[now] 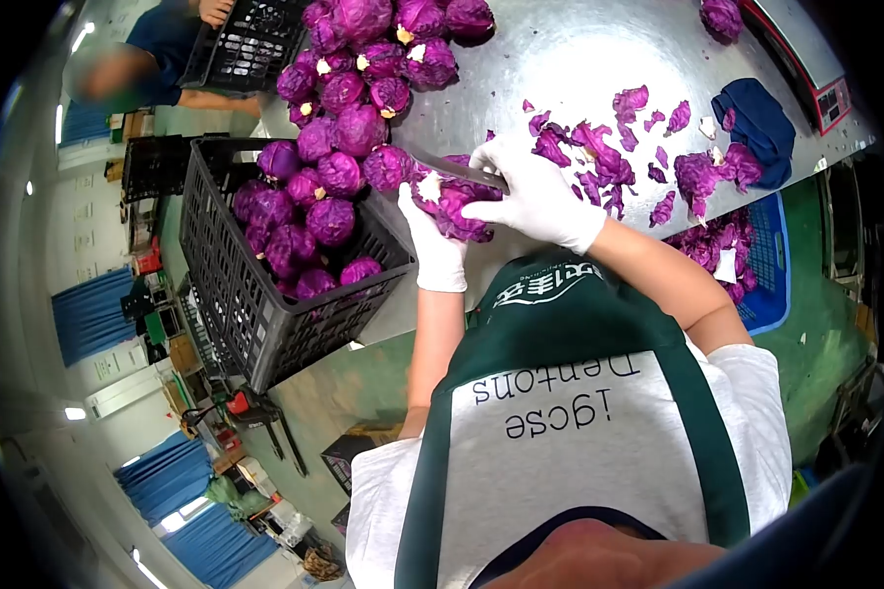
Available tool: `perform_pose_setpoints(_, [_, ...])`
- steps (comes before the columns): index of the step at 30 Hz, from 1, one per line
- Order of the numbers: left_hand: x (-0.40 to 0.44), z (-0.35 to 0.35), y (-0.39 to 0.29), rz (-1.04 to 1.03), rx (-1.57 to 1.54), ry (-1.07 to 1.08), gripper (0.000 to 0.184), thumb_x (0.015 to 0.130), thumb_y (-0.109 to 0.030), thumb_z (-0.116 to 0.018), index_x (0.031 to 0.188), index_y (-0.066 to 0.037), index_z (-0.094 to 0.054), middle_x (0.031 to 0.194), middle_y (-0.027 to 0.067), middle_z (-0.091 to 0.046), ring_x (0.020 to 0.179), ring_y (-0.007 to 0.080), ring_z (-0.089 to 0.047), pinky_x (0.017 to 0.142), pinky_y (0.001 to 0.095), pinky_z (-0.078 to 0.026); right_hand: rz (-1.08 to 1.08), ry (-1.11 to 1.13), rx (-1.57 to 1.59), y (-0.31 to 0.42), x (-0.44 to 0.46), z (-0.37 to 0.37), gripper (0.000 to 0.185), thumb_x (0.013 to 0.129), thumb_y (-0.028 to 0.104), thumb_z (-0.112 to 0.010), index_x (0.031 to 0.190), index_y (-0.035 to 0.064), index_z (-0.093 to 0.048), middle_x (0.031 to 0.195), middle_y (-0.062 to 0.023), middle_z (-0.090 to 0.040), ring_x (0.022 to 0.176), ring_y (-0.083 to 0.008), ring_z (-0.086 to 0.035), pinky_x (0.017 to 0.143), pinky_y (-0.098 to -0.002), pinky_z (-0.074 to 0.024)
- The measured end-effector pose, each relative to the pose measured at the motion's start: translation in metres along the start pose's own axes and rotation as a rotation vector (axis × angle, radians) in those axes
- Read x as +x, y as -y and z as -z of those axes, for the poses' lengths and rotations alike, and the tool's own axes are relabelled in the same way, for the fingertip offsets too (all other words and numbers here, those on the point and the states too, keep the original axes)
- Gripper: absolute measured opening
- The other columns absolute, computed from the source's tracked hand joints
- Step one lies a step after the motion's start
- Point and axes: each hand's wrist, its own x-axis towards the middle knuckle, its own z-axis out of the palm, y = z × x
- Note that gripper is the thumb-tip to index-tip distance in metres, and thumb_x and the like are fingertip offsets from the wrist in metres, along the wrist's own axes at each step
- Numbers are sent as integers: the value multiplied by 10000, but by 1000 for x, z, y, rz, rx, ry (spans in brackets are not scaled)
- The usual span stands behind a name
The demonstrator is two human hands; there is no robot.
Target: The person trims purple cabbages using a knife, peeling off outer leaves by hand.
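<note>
My left hand, in a white glove, grips a purple cabbage from below and the left; its pale cut base shows. In my gloved right hand is a knife, its blade lying across the top of that cabbage and pointing left. The fingertips of this hand are close to the cabbage's right side. Just left of the blade sits another purple cabbage. Loose purple leaves are scattered on the metal table to the right of my right hand.
A black crate of cabbages stands left, beside a cabbage pile. A blue basket of leaves is below the table's right edge. Navy cloth and a scale are at right. Another person's arm shows far left.
</note>
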Motion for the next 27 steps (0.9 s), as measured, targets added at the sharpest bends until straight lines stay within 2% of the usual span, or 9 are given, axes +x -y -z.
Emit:
perform_pose_setpoints(2, [-1, -4, 2, -42, 31, -41, 589, 972, -528, -328, 1217, -36, -539, 1206, 154, -596, 1101, 310, -581, 950, 443, -489, -4, 20, -35, -8, 6, 0, 489, 750, 345, -752, 1101, 51, -579, 1002, -132, -579, 875, -275, -612, 773, -373, -493])
perform_pose_setpoints(3, [-2, -5, 3, -64, 44, -62, 600, 975, -529, -320, 1222, -28, -540, 1203, 161, -598, 1101, 314, -582, 951, 441, -489, 58, -42, -16, -13, 7, 1, 387, 756, 219, -784, 1047, 24, -619, 826, -98, -580, 721, -165, -557, 695, -282, -477])
perform_pose_setpoints(7, [7, 13, 3, -25, 67, 135, 611, 977, -539, -338, 1255, -31, -533, 1219, 146, -598, 1115, 317, -583, 983, 443, -479, -43, 14, 41, -19, 7, 8, 283, 756, 170, -751, 987, 39, -655, 784, -101, -593, 698, -193, -582, 674, -304, -493])
perform_pose_setpoints(10, [7, 1, 8, -95, 103, -144, 615, 976, -546, -342, 1264, -37, -531, 1229, 136, -597, 1124, 305, -581, 987, 441, -477, 107, -101, -248, -21, 3, 0, 222, 792, 213, -677, 966, 78, -645, 856, -101, -623, 762, -294, -637, 690, -391, -508])
perform_pose_setpoints(14, [18, 15, 9, -70, 93, -78, 590, 975, -545, -356, 1286, -71, -517, 1256, 118, -576, 1154, 299, -564, 1008, 454, -462, 120, -211, -223, -22, -2, -3, 161, 752, 79, -691, 910, 64, -665, 770, -74, -619, 685, -223, -625, 631, -326, -502])
perform_pose_setpoints(18, [14, 17, -8, -80, 78, -182, 552, 964, -528, -403, 1268, -91, -547, 1253, 102, -580, 1154, 295, -561, 1010, 461, -454, -109, -242, 132, -28, -4, 25, 219, 753, 150, -688, 945, 44, -685, 829, -117, -651, 702, -238, -637, 661, -332, -514])
perform_pose_setpoints(21, [10, 26, -26, 7, -16, -139, 490, 938, -484, -399, 1228, -128, -569, 1229, 93, -594, 1122, 291, -580, 977, 473, -480, -197, 1, -332, -34, -5, 56, 312, 834, 307, -673, 1028, 64, -691, 871, -141, -661, 788, -256, -659, 722, -349, -519])
perform_pose_setpoints(25, [7, 23, -21, -57, -3, -14, 478, 939, -480, -386, 1183, -115, -574, 1206, 93, -602, 1104, 286, -589, 962, 463, -496, -142, -42, 124, -43, -7, 24, 325, 852, 284, -675, 1071, 45, -686, 955, -148, -659, 915, -245, -645, 828, -333, -500])
perform_pose_setpoints(27, [4, 14, -17, -65, -18, -22, 486, 942, -489, -384, 1184, -109, -568, 1192, 95, -603, 1096, 289, -589, 952, 461, -501, -196, 9, 304, -28, -6, 8, 338, 872, 258, -683, 1083, -5, -660, 922, -100, -657, 895, -190, -632, 824, -309, -498])
